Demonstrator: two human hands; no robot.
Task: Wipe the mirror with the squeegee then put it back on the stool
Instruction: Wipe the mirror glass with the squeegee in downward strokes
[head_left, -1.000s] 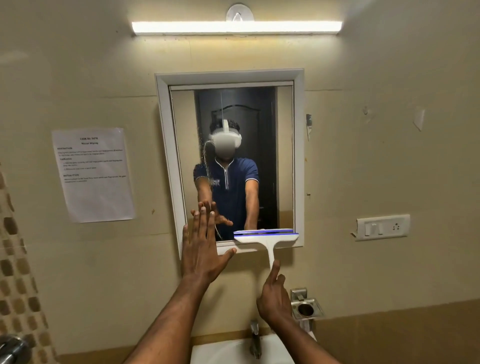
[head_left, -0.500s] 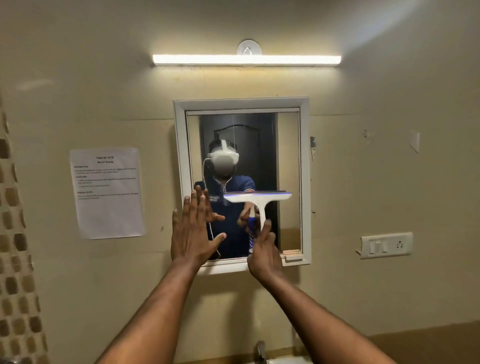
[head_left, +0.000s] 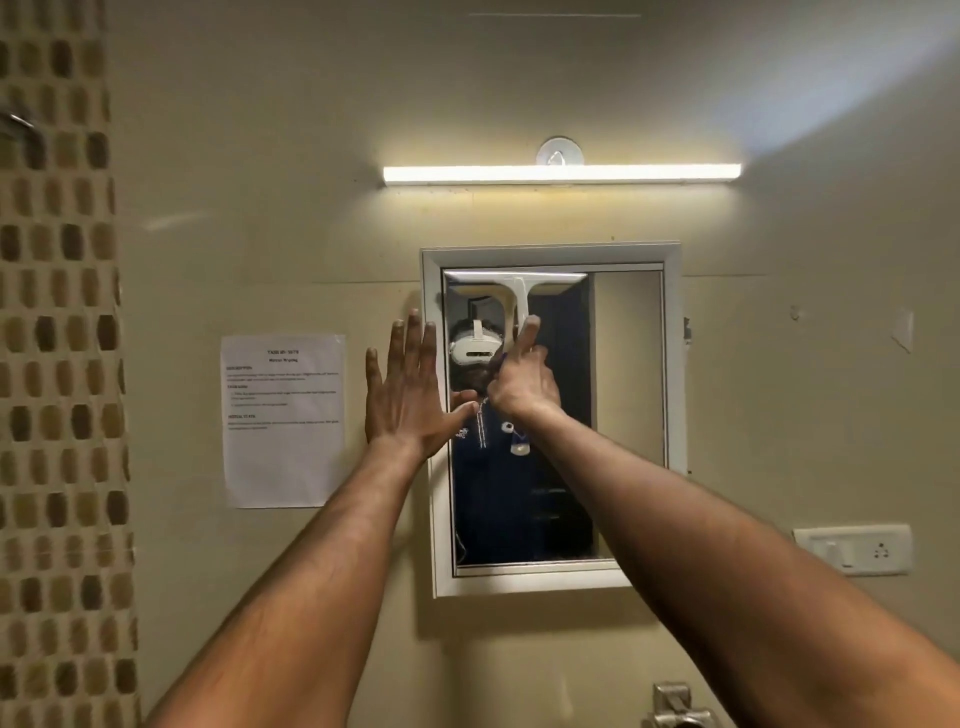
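Observation:
A white-framed mirror (head_left: 628, 364) hangs on the beige wall. The white squeegee (head_left: 514, 290) lies against the glass with its blade along the top left edge of the mirror. My right hand (head_left: 522, 382) grips its handle from below, index finger stretched up along the stem. My left hand (head_left: 410, 395) is flat with fingers spread, pressed on the mirror's left frame and the wall beside it. The stool is out of view.
A lit tube light (head_left: 561, 174) runs above the mirror. A printed paper sheet (head_left: 283, 421) is stuck to the wall at left, beside a brown tiled strip (head_left: 57, 364). A switch plate (head_left: 854, 548) sits at right, a metal fitting (head_left: 675, 706) below.
My right hand has carried the squeegee from the mirror's bottom edge up to its top left. My left hand shifted left onto the frame. The view tilted upward.

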